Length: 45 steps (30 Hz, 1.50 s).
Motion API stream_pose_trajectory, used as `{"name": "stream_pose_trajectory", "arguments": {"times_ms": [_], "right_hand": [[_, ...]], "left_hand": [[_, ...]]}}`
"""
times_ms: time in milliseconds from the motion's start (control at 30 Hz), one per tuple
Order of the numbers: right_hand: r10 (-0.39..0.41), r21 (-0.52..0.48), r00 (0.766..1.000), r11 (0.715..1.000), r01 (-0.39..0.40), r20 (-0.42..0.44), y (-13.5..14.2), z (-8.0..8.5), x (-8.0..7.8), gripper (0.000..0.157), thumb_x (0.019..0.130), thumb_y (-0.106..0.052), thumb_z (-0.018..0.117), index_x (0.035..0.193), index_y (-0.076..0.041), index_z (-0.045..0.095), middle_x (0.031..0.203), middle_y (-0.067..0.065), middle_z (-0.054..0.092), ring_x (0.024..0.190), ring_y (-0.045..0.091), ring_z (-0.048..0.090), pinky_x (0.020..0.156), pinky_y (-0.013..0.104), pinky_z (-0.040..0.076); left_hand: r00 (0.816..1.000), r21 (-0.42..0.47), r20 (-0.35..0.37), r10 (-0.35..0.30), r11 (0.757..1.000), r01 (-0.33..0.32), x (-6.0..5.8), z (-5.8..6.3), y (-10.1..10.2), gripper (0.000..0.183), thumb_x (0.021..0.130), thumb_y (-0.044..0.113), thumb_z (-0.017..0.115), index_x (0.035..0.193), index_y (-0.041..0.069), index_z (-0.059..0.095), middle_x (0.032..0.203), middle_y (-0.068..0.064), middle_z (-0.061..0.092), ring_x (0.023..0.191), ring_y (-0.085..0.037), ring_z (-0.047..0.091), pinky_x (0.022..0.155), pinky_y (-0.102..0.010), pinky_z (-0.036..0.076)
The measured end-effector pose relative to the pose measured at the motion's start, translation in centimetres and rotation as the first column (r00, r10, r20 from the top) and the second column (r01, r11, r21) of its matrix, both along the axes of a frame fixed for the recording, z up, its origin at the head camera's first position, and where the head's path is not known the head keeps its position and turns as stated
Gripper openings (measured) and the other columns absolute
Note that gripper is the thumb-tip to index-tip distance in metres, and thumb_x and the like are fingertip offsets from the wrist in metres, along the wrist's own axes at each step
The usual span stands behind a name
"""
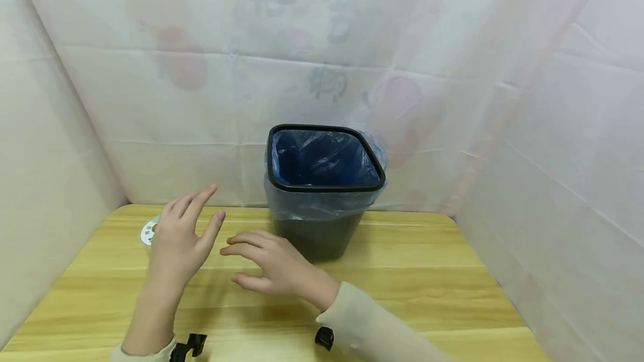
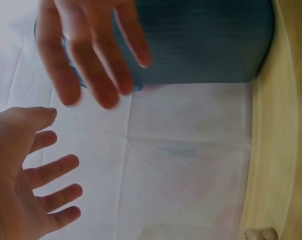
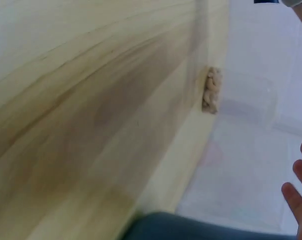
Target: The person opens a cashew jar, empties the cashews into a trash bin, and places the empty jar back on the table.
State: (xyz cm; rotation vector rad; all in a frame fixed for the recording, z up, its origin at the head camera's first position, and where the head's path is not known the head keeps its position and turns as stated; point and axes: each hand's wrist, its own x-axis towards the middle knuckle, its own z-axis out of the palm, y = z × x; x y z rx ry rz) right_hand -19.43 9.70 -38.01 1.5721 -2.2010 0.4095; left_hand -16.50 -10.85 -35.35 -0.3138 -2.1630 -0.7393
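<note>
My left hand (image 1: pixel 176 239) is raised over the left side of the table, its fingers extended and nothing in its grasp. Under it in the head view shows the white printed lid of a clear jar (image 1: pixel 147 232), mostly hidden by the hand. In the right wrist view the see-through jar (image 3: pixel 245 100) has pale brown nut-like pieces (image 3: pixel 211 91) at its bottom. My right hand (image 1: pixel 274 264) hovers in front of the bin, fingers loosely bent and holding nothing. The dark trash bin (image 1: pixel 317 239) stands upright, its bluish plastic bag (image 1: pixel 322 203) folded over the black rim.
A wood-grain table (image 1: pixel 412 272) carries the bin and jar. Pale printed cloth (image 1: pixel 211 105) hangs behind it, and plain white cloth (image 1: pixel 568 183) closes off the right side. Black straps (image 1: pixel 188 346) sit at the cuffs of both light sleeves.
</note>
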Motion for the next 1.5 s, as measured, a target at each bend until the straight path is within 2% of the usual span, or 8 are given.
{"name": "stream_pose_trajectory", "arguments": {"times_ms": [267,400,600,800,900,1000,1233,1500], "right_hand": [[-0.091,0.044,0.991,0.995,0.087,0.095,-2.4,-2.1,-0.7,0.047,0.095,-0.044,0.065,0.136,-0.021,0.059,0.135,-0.003,0.06,0.13,0.012,0.052,0.114,0.024,0.034],[-0.186,0.089,0.966,0.981,0.172,0.18,-3.9,-2.8,-0.9,0.057,0.096,-0.053,0.06,0.143,-0.022,0.051,0.142,-0.006,0.055,0.133,0.012,0.05,0.113,0.028,0.037],[-0.294,0.115,0.857,0.956,0.271,0.424,-5.9,-3.8,-1.1,0.076,0.093,-0.063,0.057,0.155,-0.025,0.035,0.154,-0.009,0.042,0.14,0.017,0.043,0.109,0.043,0.043],[-0.344,0.12,0.742,0.933,0.339,0.576,-7.5,-4.3,-1.2,0.089,0.089,-0.068,0.06,0.16,-0.03,0.022,0.159,-0.007,0.035,0.142,0.021,0.042,0.104,0.052,0.046],[-0.346,0.115,0.692,0.926,0.358,0.633,-8.3,-4.5,-1.2,0.093,0.087,-0.066,0.064,0.16,-0.033,0.016,0.16,-0.007,0.033,0.142,0.022,0.041,0.105,0.052,0.045],[-0.337,0.102,0.66,0.924,0.369,0.671,-9.0,-4.7,-1.2,0.096,0.086,-0.065,0.066,0.161,-0.032,0.014,0.161,-0.007,0.03,0.143,0.022,0.04,0.108,0.051,0.043],[-0.26,0.027,0.598,0.929,0.37,0.758,-10.0,-5.5,-1.6,0.098,0.086,-0.065,0.065,0.161,-0.034,0.009,0.162,-0.012,0.025,0.141,0.019,0.043,0.107,0.051,0.044],[-0.229,0.002,0.555,0.925,0.38,0.8,-10.7,-6.3,-2.0,0.092,0.087,-0.062,0.067,0.16,-0.031,0.02,0.158,-0.01,0.035,0.137,0.021,0.048,0.102,0.044,0.049]], "left_hand": [[0.997,-0.004,0.061,0.046,0.999,-0.046,-0.2,-0.5,-0.5,0.044,0.09,0.019,0.074,0.132,0.011,0.064,0.126,-0.018,0.065,0.118,-0.046,0.052,0.095,-0.063,0.043],[0.99,-0.021,0.102,0.094,0.996,-0.092,0.1,-0.7,-1.3,0.043,0.091,0.021,0.073,0.131,0.01,0.064,0.129,-0.02,0.062,0.12,-0.049,0.05,0.098,-0.065,0.039],[0.971,-0.04,0.206,0.123,0.992,-0.117,0.4,-1.0,-2.7,0.044,0.093,0.025,0.071,0.134,0.011,0.061,0.137,-0.026,0.055,0.126,-0.055,0.042,0.103,-0.071,0.029],[0.917,-0.074,0.368,0.158,0.987,-0.141,0.6,-1.3,-3.4,0.045,0.098,0.036,0.064,0.138,0.016,0.058,0.145,-0.03,0.044,0.13,-0.061,0.033,0.099,-0.08,0.024],[0.9,-0.084,0.404,0.165,0.986,-0.143,0.5,-1.5,-3.6,0.046,0.098,0.038,0.063,0.138,0.016,0.057,0.146,-0.031,0.041,0.131,-0.063,0.03,0.098,-0.081,0.023],[0.881,-0.094,0.44,0.175,0.984,-0.148,0.5,-1.6,-3.8,0.048,0.098,0.04,0.061,0.14,0.016,0.056,0.148,-0.032,0.038,0.131,-0.064,0.029,0.097,-0.081,0.023],[0.805,-0.147,0.561,0.193,0.98,-0.133,0.4,-1.4,-4.4,0.056,0.098,0.047,0.059,0.144,0.015,0.052,0.152,-0.036,0.028,0.132,-0.065,0.027,0.092,-0.082,0.03],[0.766,-0.134,0.618,0.178,0.984,-0.12,-0.3,-1.9,-4.9,0.057,0.098,0.042,0.062,0.146,0.013,0.051,0.155,-0.037,0.022,0.135,-0.065,0.023,0.09,-0.081,0.034]]}}
